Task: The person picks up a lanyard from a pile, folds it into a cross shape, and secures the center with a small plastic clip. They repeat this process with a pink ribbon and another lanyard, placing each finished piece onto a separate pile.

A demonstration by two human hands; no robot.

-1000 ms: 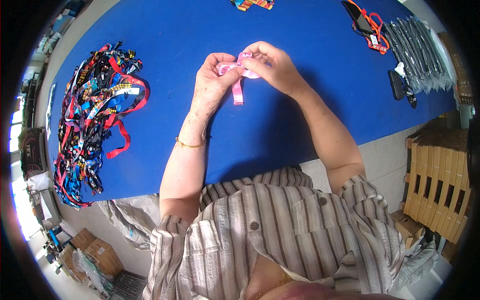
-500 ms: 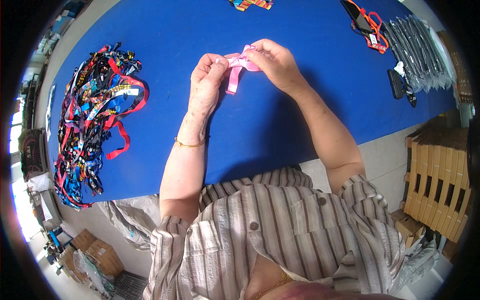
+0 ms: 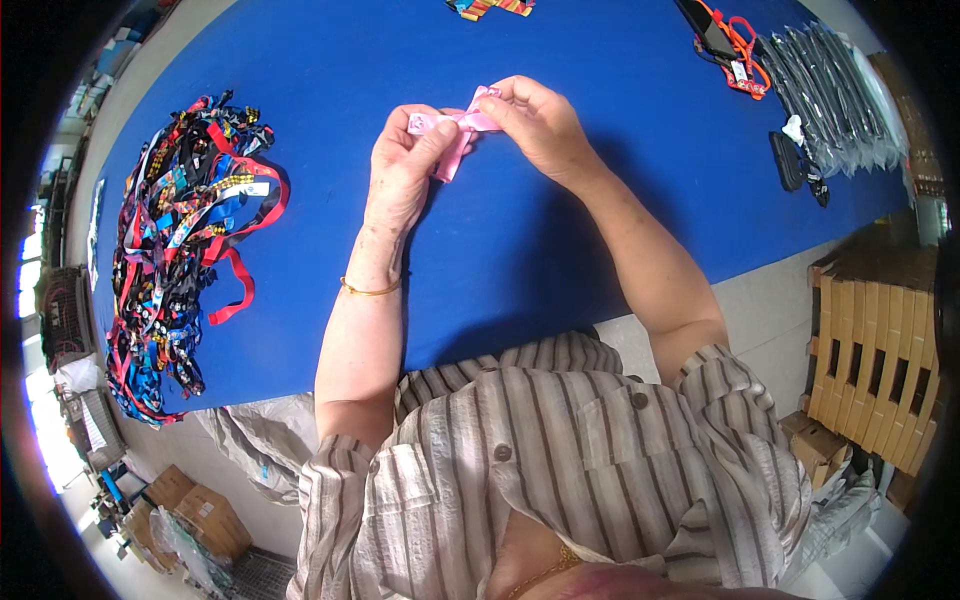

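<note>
As I watch remotely, the left hand (image 3: 402, 150) and right hand (image 3: 541, 122) both pinch the pink ribbon (image 3: 453, 158) between them, neither nearer, its loose end slanting toward seven o'clock

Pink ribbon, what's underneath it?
Blue table surface shows around the pink ribbon; the patch directly beneath is covered. The left hand and right hand hide parts of the ribbon.

The left hand (image 3: 400, 165) and right hand (image 3: 545, 125) are near each other, thumbs (image 3: 432, 148) pressed toward bent fingers (image 3: 528, 92). Behind the hands, the left forearm (image 3: 363, 325) and right forearm (image 3: 635, 230) slant inward, right elbow (image 3: 695, 335) bent.
</note>
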